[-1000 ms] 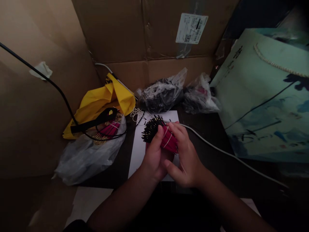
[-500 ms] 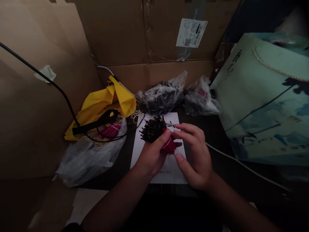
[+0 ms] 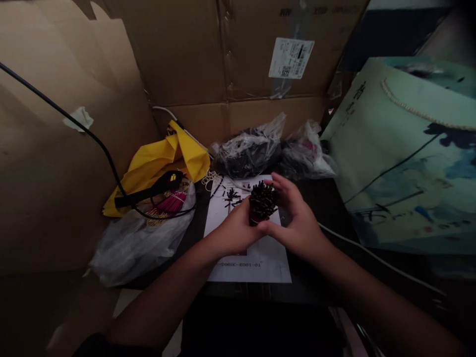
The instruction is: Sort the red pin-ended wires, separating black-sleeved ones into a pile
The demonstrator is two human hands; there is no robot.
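A bundle of thin wires (image 3: 262, 201) is between my hands above a white printed sheet (image 3: 256, 272). Its black ends face up toward me, and a little dark red shows at its lower side. My left hand (image 3: 236, 225) grips the left side of the bundle. From the right, my right hand (image 3: 293, 213) closes round it, thumb in front and fingers behind. Both sets of fingertips are partly hidden. Small loose black pieces (image 3: 231, 197) lie on the sheet, left of the bundle.
A clear plastic bag (image 3: 137, 250) with a magenta bundle (image 3: 169, 204) lies left, beside a yellow bag (image 3: 152, 156). Rubber bands (image 3: 212, 179) and two filled plastic bags (image 3: 249, 151) (image 3: 308, 153) lie behind. Cardboard (image 3: 178, 49) walls the back; a pale green paper bag (image 3: 405, 163) stands right.
The bundle has turned from leaning left to showing its black ends upward. My right hand has closed onto it from beside it. Loose black pieces on the sheet are now uncovered.
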